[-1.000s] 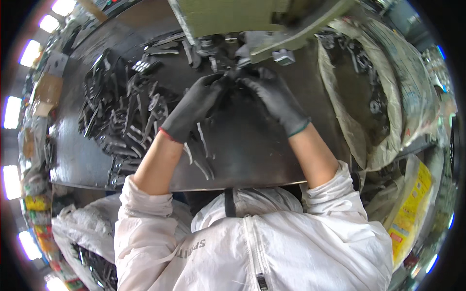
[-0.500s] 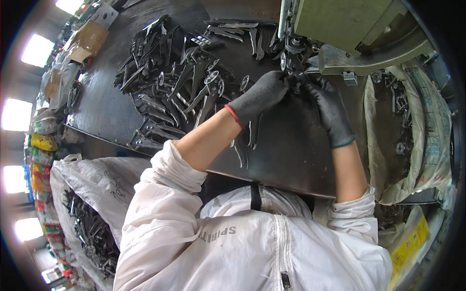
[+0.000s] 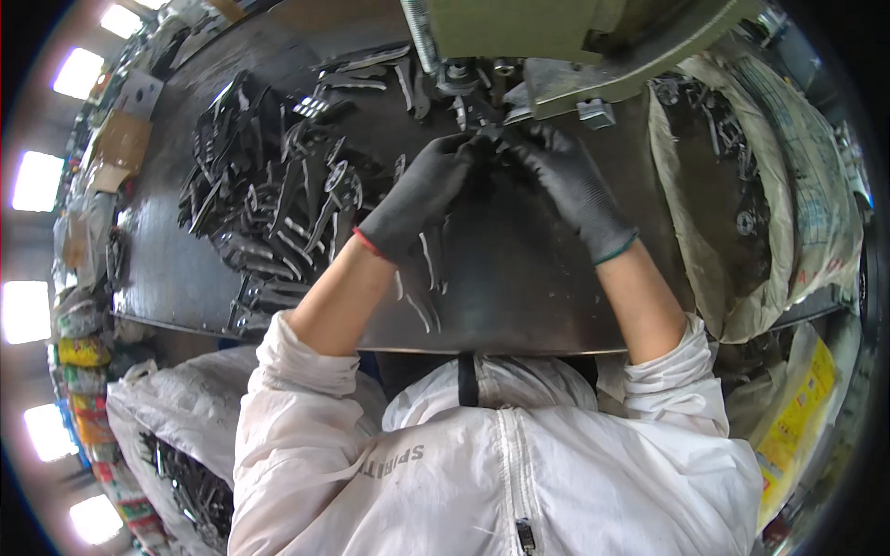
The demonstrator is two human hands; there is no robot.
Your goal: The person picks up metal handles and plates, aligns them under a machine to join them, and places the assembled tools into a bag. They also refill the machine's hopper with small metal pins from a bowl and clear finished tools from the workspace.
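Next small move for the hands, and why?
Probably ease the small dark part slightly toward the green machine: the left hand and right hand meet at it, close to the machine, though their exact grip is unclear.

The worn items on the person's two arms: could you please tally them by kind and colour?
Dark grey knit glove with red cuff: 1
Dark grey knit glove with green cuff: 1
Rolled white fabric sleeves, left and right: 2
Total: 4

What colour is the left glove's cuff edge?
The cuff edge of the left glove is red, clearest in the head view.
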